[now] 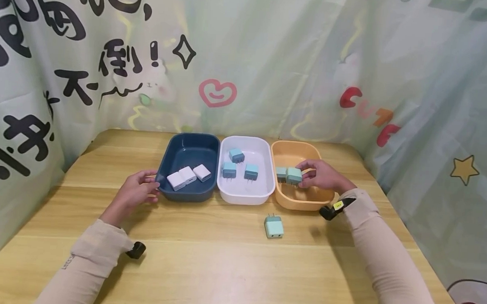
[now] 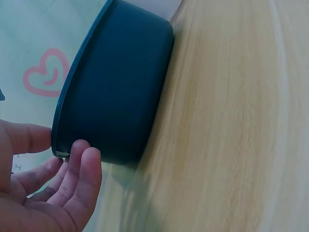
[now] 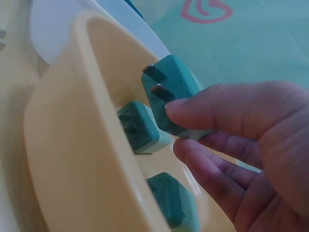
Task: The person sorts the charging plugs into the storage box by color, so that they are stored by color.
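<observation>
My right hand [image 1: 320, 175] pinches a green charger plug [image 3: 171, 94] between thumb and fingers, over the orange tray [image 1: 302, 205]. Its two flat metal prongs face the right wrist camera. Two more green charger plugs lie in that tray, one beneath the held plug [image 3: 142, 128] and one nearer the wrist [image 3: 176, 203]; my hand partly hides the tray in the head view. My left hand [image 1: 135, 191] holds the near left corner of the dark blue tray [image 2: 116, 82], thumb at the rim and fingers beneath it. Another green charger plug [image 1: 274, 227] lies on the table.
Inside the dark blue tray are three white charger blocks [image 1: 187, 174]. The white tray [image 1: 245, 199], standing between the other two, holds three blue charger plugs [image 1: 251, 171]. A printed curtain [image 1: 271, 71] hangs behind and beside the wooden table [image 1: 205, 268].
</observation>
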The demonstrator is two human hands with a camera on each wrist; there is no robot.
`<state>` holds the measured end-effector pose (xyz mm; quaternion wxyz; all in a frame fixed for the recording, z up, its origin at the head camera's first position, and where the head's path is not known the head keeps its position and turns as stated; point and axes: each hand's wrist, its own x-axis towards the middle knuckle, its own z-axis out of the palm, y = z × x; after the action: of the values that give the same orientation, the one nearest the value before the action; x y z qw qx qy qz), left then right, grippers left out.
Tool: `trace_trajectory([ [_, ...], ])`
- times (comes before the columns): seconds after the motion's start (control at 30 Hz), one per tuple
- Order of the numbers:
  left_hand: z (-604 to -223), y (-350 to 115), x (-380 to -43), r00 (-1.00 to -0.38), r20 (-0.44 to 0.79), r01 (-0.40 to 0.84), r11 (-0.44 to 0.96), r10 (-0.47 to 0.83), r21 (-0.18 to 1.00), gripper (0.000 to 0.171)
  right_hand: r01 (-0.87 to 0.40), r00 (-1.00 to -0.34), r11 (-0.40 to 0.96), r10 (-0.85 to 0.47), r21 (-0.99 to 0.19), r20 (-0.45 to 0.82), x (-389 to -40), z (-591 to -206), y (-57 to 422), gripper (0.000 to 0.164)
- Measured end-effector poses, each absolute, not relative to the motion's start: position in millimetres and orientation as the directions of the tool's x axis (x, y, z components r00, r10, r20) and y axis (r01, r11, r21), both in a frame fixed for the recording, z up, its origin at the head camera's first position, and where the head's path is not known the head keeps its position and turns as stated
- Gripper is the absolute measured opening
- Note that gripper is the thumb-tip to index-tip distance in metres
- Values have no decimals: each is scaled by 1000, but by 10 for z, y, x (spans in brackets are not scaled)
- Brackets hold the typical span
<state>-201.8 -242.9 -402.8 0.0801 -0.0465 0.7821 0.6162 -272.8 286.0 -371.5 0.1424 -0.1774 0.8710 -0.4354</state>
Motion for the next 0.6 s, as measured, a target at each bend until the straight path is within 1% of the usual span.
trace_trajectory([
  [0.17,-4034,-2435,-2011,-984,-178,-166,231,30,959,53,-171,-898,544,-430,-821,-98,-2786,-3710,2876,53],
  [0.43,-4021,-2419,-2001,-984,-178,-168,221,25,961,52,-162,-916,622,-383,-766,-118,-2858,-3690,2876,51],
  [0.6,-4017,-2410,-2000,-983,-181,-172,216,22,961,52,-133,-926,641,-352,-756,-135,-2949,-3705,2881,51],
])
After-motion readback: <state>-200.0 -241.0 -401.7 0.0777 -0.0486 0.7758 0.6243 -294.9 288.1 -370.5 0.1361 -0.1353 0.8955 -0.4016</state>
